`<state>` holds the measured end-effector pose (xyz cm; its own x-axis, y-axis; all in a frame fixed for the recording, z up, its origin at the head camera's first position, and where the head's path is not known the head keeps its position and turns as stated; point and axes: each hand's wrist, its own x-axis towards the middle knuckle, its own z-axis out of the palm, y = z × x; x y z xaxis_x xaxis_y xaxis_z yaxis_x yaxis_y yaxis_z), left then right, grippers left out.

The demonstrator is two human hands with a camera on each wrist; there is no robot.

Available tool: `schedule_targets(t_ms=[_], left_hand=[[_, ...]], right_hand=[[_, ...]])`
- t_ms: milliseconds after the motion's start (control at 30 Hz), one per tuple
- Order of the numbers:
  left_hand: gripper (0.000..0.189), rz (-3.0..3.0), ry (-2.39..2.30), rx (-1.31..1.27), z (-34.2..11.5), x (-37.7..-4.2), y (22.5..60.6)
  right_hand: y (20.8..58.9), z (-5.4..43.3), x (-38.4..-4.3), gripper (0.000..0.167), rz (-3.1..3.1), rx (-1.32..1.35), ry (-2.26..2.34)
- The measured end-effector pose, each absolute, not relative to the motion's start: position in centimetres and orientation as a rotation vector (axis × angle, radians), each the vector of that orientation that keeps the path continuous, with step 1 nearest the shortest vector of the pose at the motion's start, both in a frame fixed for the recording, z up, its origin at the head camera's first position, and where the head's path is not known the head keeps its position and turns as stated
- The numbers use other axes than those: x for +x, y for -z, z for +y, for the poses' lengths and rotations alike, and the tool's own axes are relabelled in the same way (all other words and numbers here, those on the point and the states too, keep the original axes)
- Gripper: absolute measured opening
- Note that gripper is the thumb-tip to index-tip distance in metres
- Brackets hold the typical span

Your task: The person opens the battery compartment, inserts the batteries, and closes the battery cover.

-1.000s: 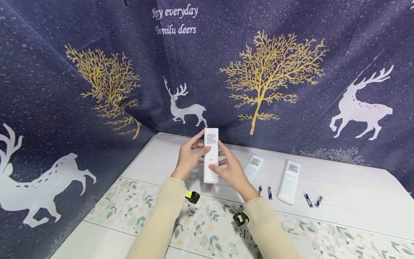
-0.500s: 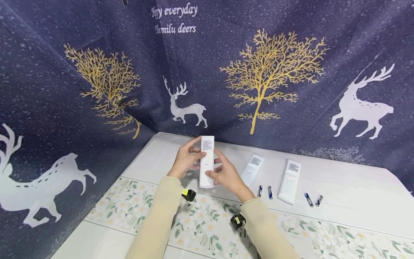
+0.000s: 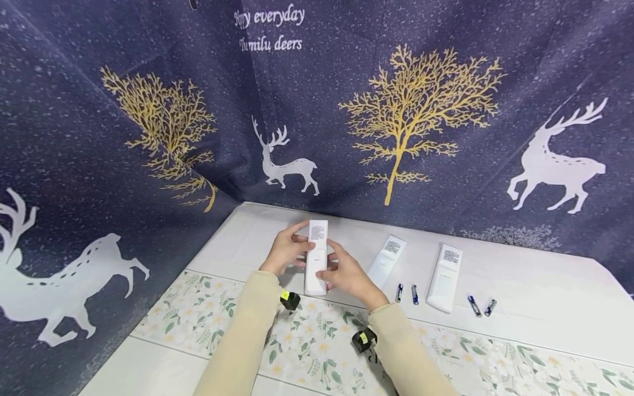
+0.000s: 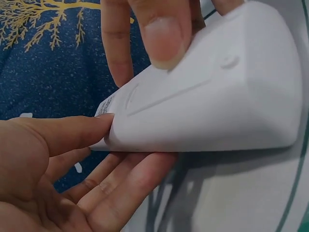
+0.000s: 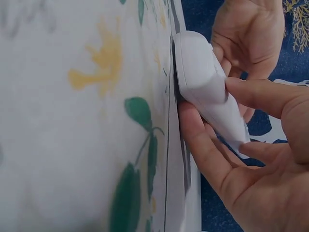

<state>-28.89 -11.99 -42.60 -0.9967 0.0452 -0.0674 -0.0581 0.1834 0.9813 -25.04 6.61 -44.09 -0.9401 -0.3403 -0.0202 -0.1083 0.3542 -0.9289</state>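
Observation:
Both hands hold a white remote control point(image 3: 316, 258), back side up with its printed label at the far end. My left hand point(image 3: 286, 250) grips its left edge, thumb on the back and fingers beneath. On the right edge, my right hand point(image 3: 349, 272) pinches the near half, thumb pressing on the battery cover. In the left wrist view the cover's outline on the remote point(image 4: 203, 96) is visible and looks in place. The right wrist view shows the near end of the remote point(image 5: 200, 63) close to the table, with right fingers point(image 5: 207, 150) under it; contact with the table is unclear.
Two more white remotes, one point(image 3: 388, 258) partly behind the right hand and another point(image 3: 444, 278) farther right, lie back side up. Blue batteries point(image 3: 415, 294) lie between them, and others point(image 3: 474, 306) at the right. A patterned cloth point(image 3: 396, 110) hangs behind the white table point(image 3: 535, 286).
Both hands have lowered the remote toward me and the table, shifting it slightly left at first. Their hold looks the same. The other remotes and batteries have stayed put.

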Motion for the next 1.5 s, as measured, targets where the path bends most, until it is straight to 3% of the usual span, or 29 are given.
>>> schedule_targets(t_ms=[633,1033,1500], left_hand=[[0.062,2.514,-1.853,-0.15,-11.35,-28.66,43.17],[0.064,2.634,-1.726,-0.2,-11.61,-28.91,43.39],[0.063,2.853,-1.438,-0.212,-12.06,-29.09,43.31]], right_hand=[[44.21,6.65,-24.83,0.086,2.565,-0.535,1.381],[44.1,6.75,-24.45,0.064,2.609,-0.613,1.302],[43.98,6.72,-24.32,0.074,2.609,-0.604,1.314]])
